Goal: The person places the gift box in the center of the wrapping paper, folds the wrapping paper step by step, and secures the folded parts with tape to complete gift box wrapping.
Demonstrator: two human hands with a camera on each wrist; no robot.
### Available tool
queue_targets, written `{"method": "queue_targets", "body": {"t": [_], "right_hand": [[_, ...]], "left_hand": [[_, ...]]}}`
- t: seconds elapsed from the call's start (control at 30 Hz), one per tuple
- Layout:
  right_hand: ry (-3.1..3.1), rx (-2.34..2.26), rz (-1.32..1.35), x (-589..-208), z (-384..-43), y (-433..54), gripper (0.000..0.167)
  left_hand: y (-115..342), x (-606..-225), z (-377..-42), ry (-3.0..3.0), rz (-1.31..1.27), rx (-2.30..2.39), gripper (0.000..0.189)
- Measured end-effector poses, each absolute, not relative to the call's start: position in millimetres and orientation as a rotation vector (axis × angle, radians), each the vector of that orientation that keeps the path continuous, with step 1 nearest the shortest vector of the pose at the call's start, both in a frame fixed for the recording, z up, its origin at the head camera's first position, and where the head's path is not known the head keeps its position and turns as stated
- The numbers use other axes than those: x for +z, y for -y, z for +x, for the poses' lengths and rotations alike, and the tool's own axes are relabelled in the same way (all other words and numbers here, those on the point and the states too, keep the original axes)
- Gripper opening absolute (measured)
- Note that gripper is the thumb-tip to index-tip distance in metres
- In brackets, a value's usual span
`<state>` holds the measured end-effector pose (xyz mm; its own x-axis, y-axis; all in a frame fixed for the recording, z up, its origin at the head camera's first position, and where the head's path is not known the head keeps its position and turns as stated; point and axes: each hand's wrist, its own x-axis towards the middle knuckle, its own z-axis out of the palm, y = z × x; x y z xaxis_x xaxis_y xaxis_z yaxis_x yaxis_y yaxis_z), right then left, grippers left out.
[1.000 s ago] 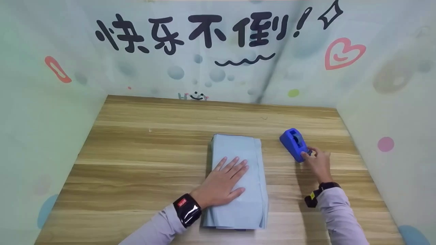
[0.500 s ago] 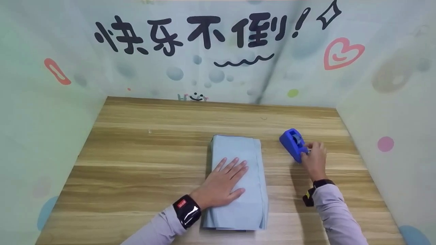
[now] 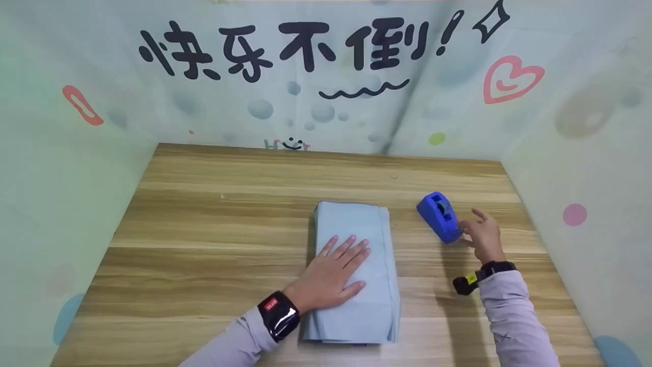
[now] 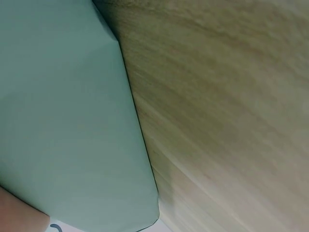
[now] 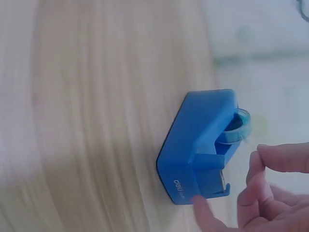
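My left hand (image 3: 326, 279) lies with spread fingers on a long box-shaped package (image 3: 354, 219) wrapped in light blue paper. The left wrist view shows the package's smooth side (image 4: 77, 121) and a bit of the hand (image 4: 21, 215) in the corner. To the right, a blue tape dispenser (image 3: 437, 219) stands on the table with my right hand (image 3: 484, 237) at its cutter end. In the right wrist view, thumb and finger (image 5: 285, 157) pinch the end of the clear tape, faintly seen running from the roll (image 5: 236, 128). Another fingertip touches the dispenser's base (image 5: 178, 166).
The wood-grain table (image 3: 214, 229) is enclosed at the back and sides by a pale printed backdrop (image 3: 326, 102). Its back panel meets the table's far edge behind the dispenser.
My right hand has shifted slightly back and to the right at the dispenser's cutter end, and one finger has lifted. The left hand, package and dispenser stay put.
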<state>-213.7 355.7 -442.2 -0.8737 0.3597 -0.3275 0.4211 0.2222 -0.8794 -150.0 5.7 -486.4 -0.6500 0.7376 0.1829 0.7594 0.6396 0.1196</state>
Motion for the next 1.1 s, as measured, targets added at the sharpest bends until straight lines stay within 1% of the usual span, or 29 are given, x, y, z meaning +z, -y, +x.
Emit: {"method": "queue_targets", "body": {"t": [0.03,0.13,0.23,0.4,0.5,0.53,0.63,0.67,0.73,0.87,0.93,1.03,1.1], "right_hand": [[-2.301,-1.866,0.791,-441.9,-213.2,-357.2,0.069],[-2.094,-2.061,0.823,-442.3,-211.4,-360.8,0.074],[-1.950,-2.180,0.874,-445.1,-208.6,-364.8,0.074],[-1.708,-2.359,0.878,-456.1,-200.0,-373.1,0.069],[-1.524,-2.501,0.850,-466.1,-194.5,-378.0,0.063],[-1.454,-2.553,0.856,-469.8,-192.8,-379.3,0.059],[-1.276,-2.692,0.852,-480.2,-189.2,-380.7,0.035],[-1.236,-2.724,0.842,-483.1,-188.6,-380.4,0.030],[-1.187,-2.775,0.815,-488.1,-188.0,-379.5,0.030],[-1.321,-2.786,0.780,-493.2,-188.5,-375.5,0.033],[-1.469,-2.749,0.794,-494.7,-188.9,-373.1,0.029],[-1.747,-2.622,0.813,-497.6,-190.0,-369.8,0.018],[-1.895,-2.537,0.814,-500.1,-191.1,-368.2,0.016]], "left_hand": [[-5.7,-486.1,-150.1,2.738,-1.256,-0.282,0.063],[-6.1,-485.6,-150.0,2.743,-1.260,-0.282,0.063],[-6.5,-485.4,-149.8,2.750,-1.261,-0.278,0.063],[-6.5,-484.8,-149.5,2.757,-1.252,-0.273,0.064],[-6.7,-484.6,-149.6,2.753,-1.253,-0.276,0.064],[-6.9,-484.7,-149.7,2.750,-1.254,-0.279,0.064],[-7.3,-485.3,-150.3,2.732,-1.252,-0.282,0.063],[-7.3,-485.6,-150.5,2.722,-1.251,-0.286,0.063],[-7.3,-486.1,-150.9,2.704,-1.246,-0.284,0.063],[-6.7,-486.5,-151.1,2.695,-1.244,-0.288,0.063],[-6.4,-486.3,-151.0,2.709,-1.247,-0.289,0.063],[-6.0,-485.6,-150.6,2.729,-1.250,-0.298,0.064],[-6.0,-485.3,-150.3,2.735,-1.252,-0.299,0.064]]}}
